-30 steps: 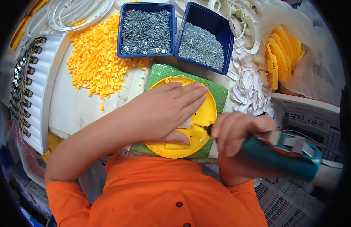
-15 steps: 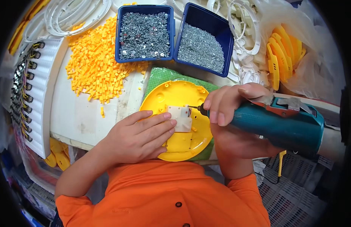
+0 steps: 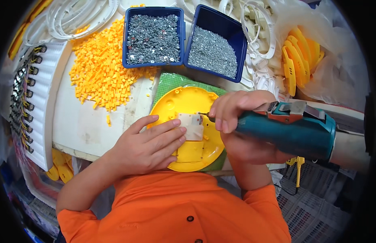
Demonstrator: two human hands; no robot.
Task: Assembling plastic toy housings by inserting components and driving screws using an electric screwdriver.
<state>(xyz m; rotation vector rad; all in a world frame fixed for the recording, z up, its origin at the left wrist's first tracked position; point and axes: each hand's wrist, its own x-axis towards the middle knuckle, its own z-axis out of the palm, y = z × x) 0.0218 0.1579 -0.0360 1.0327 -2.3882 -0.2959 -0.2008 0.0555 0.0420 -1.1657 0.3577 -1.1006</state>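
Observation:
A round yellow plastic shell lies hollow side up on a green mat in front of me. Inside it sits a white plastic box-like part. My left hand rests across the shell's left side, its fingers stretched out and touching the white part's edge. My right hand is wrapped round a teal electric screwdriver, held nearly level. The driver's thin dark bit points left, and its tip meets the white part's upper right corner. Any screw under the tip is too small to make out.
Two blue bins, one of larger screws and one of small screws, stand beyond the shell. Left are a heap of yellow plastic pieces and a white foam tray with wired parts. Yellow curved parts lie in plastic at right.
My right hand and the screwdriver have shifted a little to the left, while the bit stays at the white part's corner. My left hand keeps its place on the shell.

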